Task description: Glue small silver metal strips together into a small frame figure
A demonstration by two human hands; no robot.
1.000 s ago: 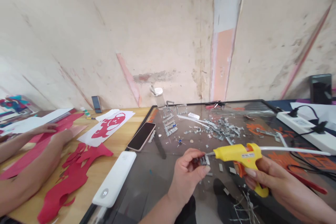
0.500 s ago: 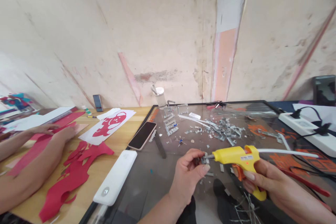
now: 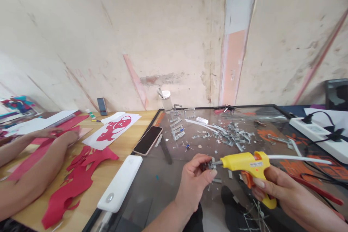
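Low in the middle, your left hand has its grip closed on a small grey piece. Your right hand, lower right, grips the yellow glue gun, tip beside the piece. Gluing, I think; it calls for steady hands.

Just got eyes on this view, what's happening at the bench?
The left hand pinches a small grey piece over the dark tabletop. The right hand holds a yellow glue gun, its nozzle at that piece. More grey scraps lie beyond them. To the left, another person's hands are on red paper.
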